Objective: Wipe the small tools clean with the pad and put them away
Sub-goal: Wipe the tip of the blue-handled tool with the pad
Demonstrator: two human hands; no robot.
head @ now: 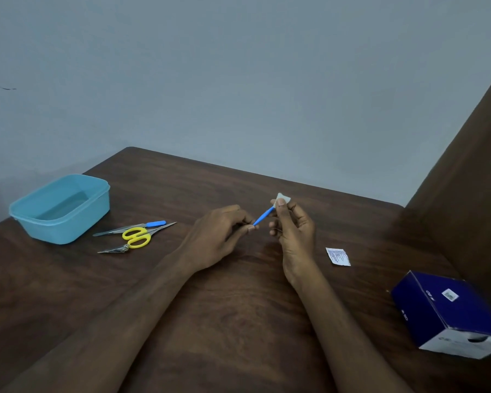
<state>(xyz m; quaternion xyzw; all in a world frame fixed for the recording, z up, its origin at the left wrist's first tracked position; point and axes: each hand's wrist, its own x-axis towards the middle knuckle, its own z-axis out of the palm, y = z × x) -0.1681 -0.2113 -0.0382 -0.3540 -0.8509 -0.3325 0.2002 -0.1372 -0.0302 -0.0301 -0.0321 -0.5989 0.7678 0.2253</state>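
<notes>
My left hand (pixel 224 225) pinches blue tool (pixel 262 216) steady; right hand (pixel 291 222) pinches pad (pixel 283 198) around its tip to wipe

Both forearms reach forward; the left hand (pixel 221 231) pinches with curled fingers, the right hand (pixel 294 225), raised upright, pinches at its fingertips.

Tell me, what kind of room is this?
Probably an ordinary room at home, though I can't be sure. There's a dark wooden table against a plain grey-blue wall, with a blue plastic tub and yellow scissors on it.
</notes>
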